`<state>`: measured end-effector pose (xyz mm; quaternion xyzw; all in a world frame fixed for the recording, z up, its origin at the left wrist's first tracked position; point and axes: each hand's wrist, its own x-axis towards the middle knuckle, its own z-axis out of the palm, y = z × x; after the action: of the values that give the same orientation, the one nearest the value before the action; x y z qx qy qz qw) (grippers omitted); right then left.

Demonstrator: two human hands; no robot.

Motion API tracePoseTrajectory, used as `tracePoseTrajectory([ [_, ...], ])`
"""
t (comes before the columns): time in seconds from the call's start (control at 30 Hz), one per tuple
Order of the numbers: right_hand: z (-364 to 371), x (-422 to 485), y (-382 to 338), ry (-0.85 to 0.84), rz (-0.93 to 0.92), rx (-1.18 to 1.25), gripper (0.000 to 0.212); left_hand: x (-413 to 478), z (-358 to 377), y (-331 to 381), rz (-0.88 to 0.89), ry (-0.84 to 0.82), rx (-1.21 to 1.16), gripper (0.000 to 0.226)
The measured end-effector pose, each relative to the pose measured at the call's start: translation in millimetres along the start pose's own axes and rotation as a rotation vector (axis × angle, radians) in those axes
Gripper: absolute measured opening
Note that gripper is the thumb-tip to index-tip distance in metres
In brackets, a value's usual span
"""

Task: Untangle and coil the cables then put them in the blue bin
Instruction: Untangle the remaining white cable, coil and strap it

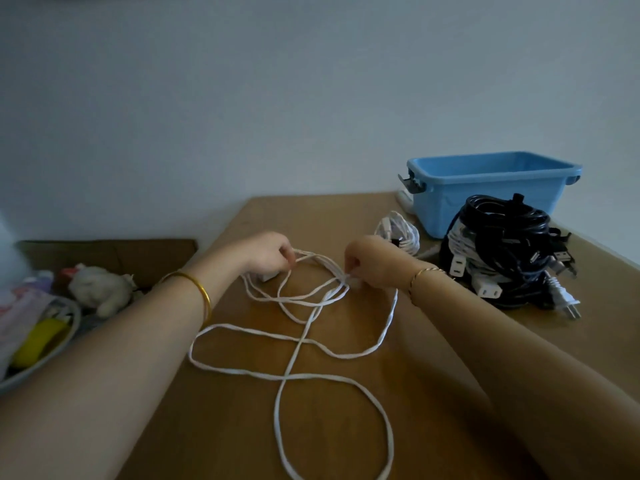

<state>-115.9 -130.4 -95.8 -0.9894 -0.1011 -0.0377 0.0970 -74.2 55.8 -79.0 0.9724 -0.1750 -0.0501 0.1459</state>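
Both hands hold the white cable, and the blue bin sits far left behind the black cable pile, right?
Wrong side: the head view shows the blue bin far right, behind the black cable pile; the rest holds.

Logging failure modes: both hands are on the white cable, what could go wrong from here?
1. Loops of the white cable cross in several spots; pulling the left hand and right hand apart could cinch a knot.
2. The right forearm lies close to the black cable pile by the blue bin; a wide pull might snag its plugs.
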Motion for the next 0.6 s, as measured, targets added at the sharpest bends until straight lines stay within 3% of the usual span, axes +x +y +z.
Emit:
tracePoseTrajectory([
  [0.07, -7, -4, -2, 0.176, 0.068, 0.046, 0.024, -4, -1, -8, -0.048, -0.040, -0.005, 0.029],
  [0.2, -28, -18, -5, 0.690, 0.161, 0.417, 0.021, -8, 3, -16, -0.077, -0.016, 0.042, 0.037],
  [0.27, -36, -23, -9, 0.795, 0.096, 0.447, 0.018, -9, 6, -16, -0.078, -0.002, 0.050, 0.038],
  [0.33, -38, -27, -14, 0.856, 0.096, 0.416, 0.014, -7, 10, -15, -0.040, 0.070, 0.087, 0.023],
  [0.37, -40, -30, -15, 0.868, 0.129, 0.396, 0.013, -8, 9, -13, -0.023, 0.151, 0.086, 0.010],
  [0.47, -41, -34, -8, 0.794, 0.260, 0.258, 0.014, -10, -3, -17, -0.039, 0.506, -0.116, 0.022],
  [0.53, -37, -34, 0, 0.609, 0.301, 0.118, 0.016, -10, -19, -16, 0.023, 0.731, -0.309, 0.020],
  [0.6, -29, -32, 4, 0.424, 0.313, 0.094, 0.021, -15, -37, -5, 0.159, 0.835, -0.520, 0.011],
])
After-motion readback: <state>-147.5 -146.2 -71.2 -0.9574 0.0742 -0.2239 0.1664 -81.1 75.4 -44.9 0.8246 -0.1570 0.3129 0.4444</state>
